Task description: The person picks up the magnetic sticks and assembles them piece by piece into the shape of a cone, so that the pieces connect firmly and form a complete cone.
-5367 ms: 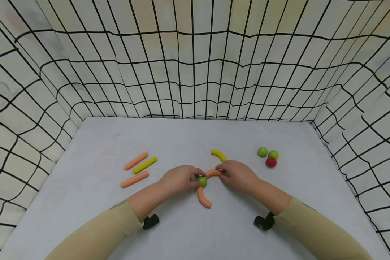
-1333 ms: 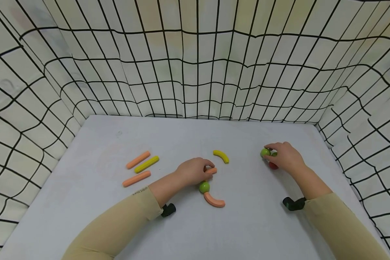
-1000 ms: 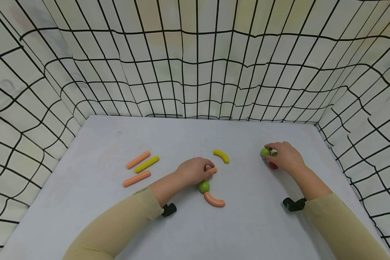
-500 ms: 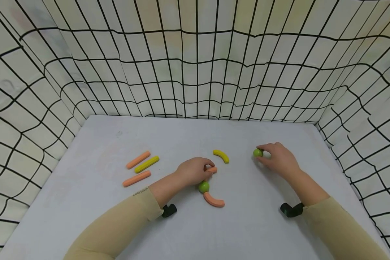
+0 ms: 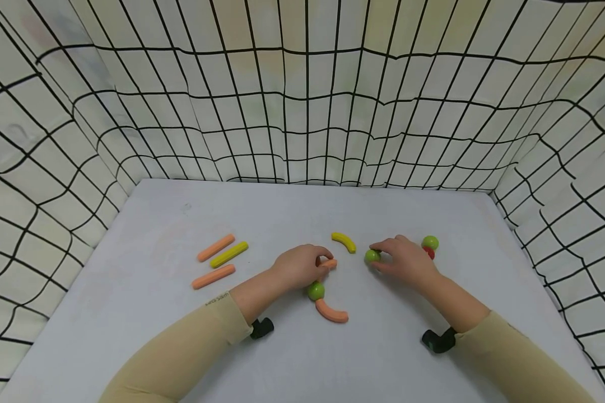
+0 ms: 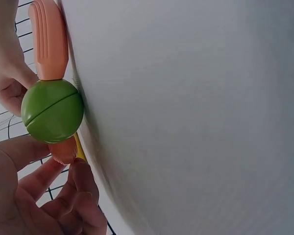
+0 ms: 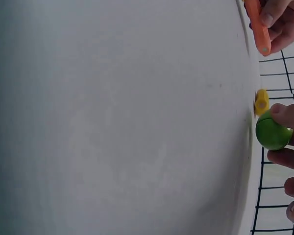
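My left hand (image 5: 298,266) pinches a curved orange stick (image 5: 329,263) near the middle of the table. That stick meets a green ball (image 5: 316,290), whose other side joins a second curved orange stick (image 5: 331,312). In the left wrist view the green ball (image 6: 52,111) has a groove across it, and the far curved stick (image 6: 50,39) shows ridges. My right hand (image 5: 407,260) holds another green ball (image 5: 372,256) between thumb and fingers, seen also in the right wrist view as a green ball (image 7: 273,131). A short curved yellow stick (image 5: 344,242) lies between and beyond the hands.
On the left lie two straight orange sticks (image 5: 213,276) and a straight yellow stick (image 5: 229,254). A green ball (image 5: 430,242) and a partly hidden red ball (image 5: 429,253) lie behind the right hand. Black netting (image 5: 306,101) over white walls surrounds the white table (image 5: 292,212) at back and sides.
My right hand has taken a green ball from the group at the right and carried it left, towards the middle. My left hand, earlier at the joined green ball, now stays on the curved orange stick.
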A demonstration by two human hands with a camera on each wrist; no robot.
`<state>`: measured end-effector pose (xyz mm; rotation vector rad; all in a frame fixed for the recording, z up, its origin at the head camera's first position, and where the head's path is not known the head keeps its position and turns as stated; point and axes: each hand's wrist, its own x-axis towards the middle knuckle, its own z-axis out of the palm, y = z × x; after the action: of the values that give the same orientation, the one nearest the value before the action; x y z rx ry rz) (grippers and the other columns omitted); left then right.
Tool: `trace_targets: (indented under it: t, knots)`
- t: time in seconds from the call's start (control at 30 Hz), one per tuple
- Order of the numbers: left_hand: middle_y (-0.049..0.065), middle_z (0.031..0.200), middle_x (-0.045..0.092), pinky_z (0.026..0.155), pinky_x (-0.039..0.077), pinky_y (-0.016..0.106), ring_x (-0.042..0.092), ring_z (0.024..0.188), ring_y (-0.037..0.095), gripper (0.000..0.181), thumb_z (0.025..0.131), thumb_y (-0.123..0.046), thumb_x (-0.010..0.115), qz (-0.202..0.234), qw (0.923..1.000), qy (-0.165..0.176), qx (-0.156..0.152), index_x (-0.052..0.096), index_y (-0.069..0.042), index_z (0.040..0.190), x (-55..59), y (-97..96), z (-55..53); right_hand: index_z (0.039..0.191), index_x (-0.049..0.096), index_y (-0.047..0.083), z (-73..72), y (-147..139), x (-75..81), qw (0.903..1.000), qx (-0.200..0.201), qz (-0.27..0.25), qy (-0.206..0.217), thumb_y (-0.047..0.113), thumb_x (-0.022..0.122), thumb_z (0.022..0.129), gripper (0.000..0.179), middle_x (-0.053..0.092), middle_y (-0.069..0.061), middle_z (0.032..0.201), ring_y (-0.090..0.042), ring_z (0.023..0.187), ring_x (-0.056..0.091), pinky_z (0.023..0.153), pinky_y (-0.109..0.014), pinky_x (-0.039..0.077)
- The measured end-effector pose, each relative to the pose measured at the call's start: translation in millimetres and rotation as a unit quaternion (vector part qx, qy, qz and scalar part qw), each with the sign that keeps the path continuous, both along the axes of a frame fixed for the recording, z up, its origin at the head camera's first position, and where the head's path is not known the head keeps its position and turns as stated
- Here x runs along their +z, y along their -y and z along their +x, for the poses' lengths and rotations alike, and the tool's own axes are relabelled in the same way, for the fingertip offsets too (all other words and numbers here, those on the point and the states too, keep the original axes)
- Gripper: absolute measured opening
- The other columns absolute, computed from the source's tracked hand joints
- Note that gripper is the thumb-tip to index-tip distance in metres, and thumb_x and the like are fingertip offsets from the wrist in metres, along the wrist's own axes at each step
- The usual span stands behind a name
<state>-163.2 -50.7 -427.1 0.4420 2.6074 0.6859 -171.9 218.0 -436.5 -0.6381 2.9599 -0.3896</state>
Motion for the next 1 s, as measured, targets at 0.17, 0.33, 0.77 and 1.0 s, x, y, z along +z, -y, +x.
trace_targets:
  t: [0.17, 0.33, 0.77, 1.0]
  knots:
    - [-0.004, 0.095, 0.062, 0.065, 0.045, 0.030, 0.056, 0.073, 0.013, 0.033, 0.097, -0.033, 0.062, 0.000, 1.0000, 0.000, 0.001, 0.066, -0.025, 0.129, 0.0, 0.7, 0.8, 0.125, 0.070, 0.016, 2.2, 15.7, -1.9, 0.9997, 0.021, 0.008, 0.008, 0.037, 0.078, 0.085, 0.046, 0.070, 0.001, 0.110, -0.017, 0.092, 0.055, 0.071, -0.030, 0.049]
    - [-0.004, 0.094, 0.062, 0.065, 0.045, 0.030, 0.056, 0.073, 0.014, 0.032, 0.097, -0.034, 0.062, 0.000, 1.0000, -0.004, 0.000, 0.066, -0.025, 0.128, -0.4, 1.9, 2.0, 0.123, 0.070, 0.016, 4.5, 28.8, -3.4, 0.9992, 0.038, 0.007, 0.012, 0.038, 0.078, 0.085, 0.045, 0.070, 0.004, 0.106, -0.016, 0.090, 0.053, 0.070, -0.028, 0.047]
    - [-0.004, 0.091, 0.062, 0.064, 0.045, 0.031, 0.056, 0.073, 0.014, 0.031, 0.098, -0.036, 0.061, 0.005, 0.9999, -0.011, -0.003, 0.067, -0.024, 0.126, 1.3, 2.9, 3.0, 0.122, 0.071, 0.018, 6.5, 52.1, -2.4, 0.9973, 0.074, 0.002, -0.004, 0.037, 0.079, 0.085, 0.042, 0.071, 0.004, 0.111, -0.014, 0.090, 0.053, 0.071, -0.026, 0.047]
    - [-0.005, 0.090, 0.063, 0.066, 0.045, 0.032, 0.056, 0.073, 0.014, 0.031, 0.098, -0.039, 0.061, 0.012, 0.9999, -0.007, -0.001, 0.067, -0.023, 0.124, 3.1, 3.8, 5.0, 0.122, 0.071, 0.017, 5.3, 58.8, -2.2, 0.9963, 0.085, 0.004, -0.009, 0.035, 0.079, 0.085, 0.042, 0.071, 0.004, 0.112, -0.014, 0.090, 0.053, 0.072, -0.026, 0.047]
